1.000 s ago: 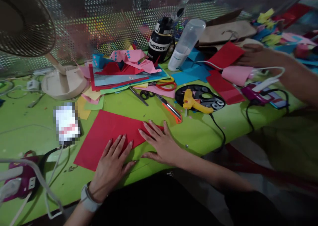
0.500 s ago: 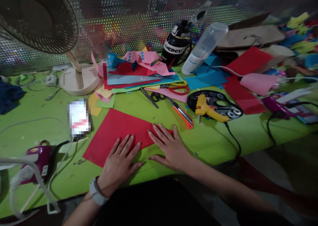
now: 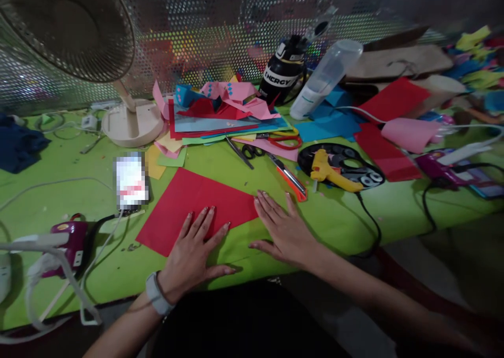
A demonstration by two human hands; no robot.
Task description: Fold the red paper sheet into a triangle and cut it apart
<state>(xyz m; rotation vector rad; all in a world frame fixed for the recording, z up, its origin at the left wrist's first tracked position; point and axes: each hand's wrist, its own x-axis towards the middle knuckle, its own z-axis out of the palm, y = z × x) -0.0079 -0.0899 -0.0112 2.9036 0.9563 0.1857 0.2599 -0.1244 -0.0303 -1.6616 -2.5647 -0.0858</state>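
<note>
A red sheet of paper (image 3: 189, 195), apparently folded, lies flat on the green table near its front edge. My left hand (image 3: 192, 253) rests with spread fingers on the paper's lower middle. At the paper's right end lies my right hand (image 3: 285, 232), flat with the fingers stretched out; it covers that tip. Just beyond the right hand is an orange box cutter (image 3: 289, 179). To its right, a yellow hot glue gun (image 3: 334, 171) sits on a black palette-shaped tray (image 3: 352, 153).
A fan (image 3: 134, 122) and a lit phone (image 3: 132, 182) stand left, near a purple power socket (image 3: 71, 242) with cables. Behind are stacked coloured papers (image 3: 220, 124), scissors (image 3: 252, 150), a black bottle (image 3: 281, 72) and a clear bottle (image 3: 326, 80). Red paper (image 3: 388, 153) lies right.
My right hand has slid slightly right along the paper to its right end. My left hand stays on the paper. The whole view has shifted a little.
</note>
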